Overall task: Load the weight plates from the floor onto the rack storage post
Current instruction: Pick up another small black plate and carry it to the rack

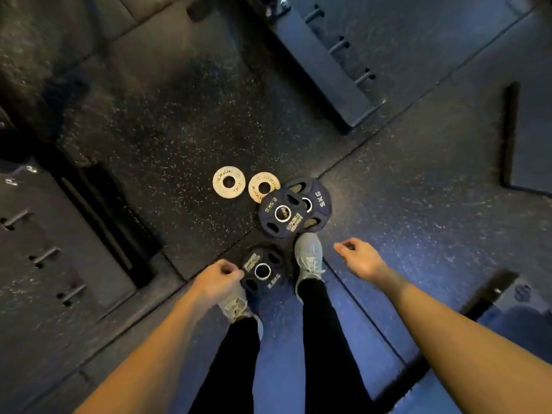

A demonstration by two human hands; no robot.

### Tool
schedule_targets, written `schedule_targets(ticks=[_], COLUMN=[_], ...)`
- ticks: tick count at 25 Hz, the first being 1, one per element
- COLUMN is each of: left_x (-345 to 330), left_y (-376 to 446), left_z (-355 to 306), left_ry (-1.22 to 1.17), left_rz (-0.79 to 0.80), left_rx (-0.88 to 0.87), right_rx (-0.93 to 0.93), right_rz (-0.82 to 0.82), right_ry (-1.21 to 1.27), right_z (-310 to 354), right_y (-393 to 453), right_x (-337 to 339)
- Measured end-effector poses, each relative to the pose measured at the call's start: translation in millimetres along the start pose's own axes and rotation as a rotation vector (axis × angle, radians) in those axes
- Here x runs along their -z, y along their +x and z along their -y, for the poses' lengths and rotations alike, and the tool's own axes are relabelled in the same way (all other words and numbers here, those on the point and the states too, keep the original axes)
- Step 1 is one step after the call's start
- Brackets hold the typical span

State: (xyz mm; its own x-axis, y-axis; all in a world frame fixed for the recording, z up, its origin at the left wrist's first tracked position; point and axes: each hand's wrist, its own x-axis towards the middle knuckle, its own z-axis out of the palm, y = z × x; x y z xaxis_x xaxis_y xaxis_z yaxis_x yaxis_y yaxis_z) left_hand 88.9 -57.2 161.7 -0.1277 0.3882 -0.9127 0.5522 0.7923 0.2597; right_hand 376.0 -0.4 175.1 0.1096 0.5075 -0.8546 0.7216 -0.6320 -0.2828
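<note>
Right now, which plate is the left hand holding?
The small black 2.5 kg plate, pinched at its edge by the left hand, apart from the others. The two silver plates and two stacked black plates lie untouched farther ahead.

A gym: speckled rubber floor [167,121], weight plates [282,213], rack base [322,64].

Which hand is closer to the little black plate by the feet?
Left. The left hand sits right at the edge of the small black plate, seemingly touching it. The right hand is off on the far side of the right shoe, empty.
</note>
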Motion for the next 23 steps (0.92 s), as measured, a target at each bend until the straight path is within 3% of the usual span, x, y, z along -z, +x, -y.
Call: schedule_targets(ticks=[6,10,16,20,23], left_x=[-94.7,-144.5,-183.2,-178.8,-159.8], left_y=[222.1,337.9,401.1,395.0,351.9], left_z=[10.1,17.4,18.0,6.1,5.4], left_ry=[-0.319,-0.54,-0.97,-0.999,-0.974], left_rz=[-0.026,-0.015,0.125,0.057,0.015], left_rx=[0.176,0.205,0.174,0.159,0.165], right_rx=[0.063,0.105,0.289,0.443,0.43], right_rz=[-0.049,-0.043,-0.21,-0.151,-0.117], right_ry=[-0.116,-0.261,-0.444,-0.791,-0.83], right_z=[4.4,-10.2,-20.0,-9.4,-1.7], right_y=[248.1,364.7,420.7,417.7,378.3], right_x=[-56.2,-107.6,-125.3,-120.1,-116.3])
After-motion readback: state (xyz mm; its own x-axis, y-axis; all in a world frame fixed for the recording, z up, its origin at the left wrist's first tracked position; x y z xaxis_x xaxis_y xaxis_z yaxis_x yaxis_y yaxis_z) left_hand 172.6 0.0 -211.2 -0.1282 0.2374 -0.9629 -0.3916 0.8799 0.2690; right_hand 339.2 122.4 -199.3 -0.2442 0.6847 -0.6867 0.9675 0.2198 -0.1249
